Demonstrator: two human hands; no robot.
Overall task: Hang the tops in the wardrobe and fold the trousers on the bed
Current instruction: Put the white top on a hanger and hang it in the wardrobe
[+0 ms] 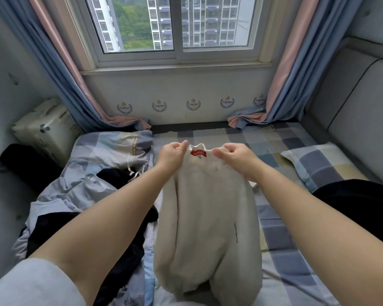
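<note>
I hold up a cream-white fleecy garment (206, 228) with a red label at its top edge, above the checked bed (281, 235). My left hand (171, 155) pinches the top edge on the left of the label. My right hand (232, 156) pinches it on the right. The garment hangs down between my forearms and its lower end reaches the bedding. Whether it is a top or trousers I cannot tell.
A heap of clothes lies on the bed's left: a pale checked item with drawstrings (124, 149), a light blue garment (71, 193), black cloth (119, 237). A checked pillow (318, 164) and black fabric (358, 199) lie right. A suitcase (44, 127) stands left; window and curtains lie ahead.
</note>
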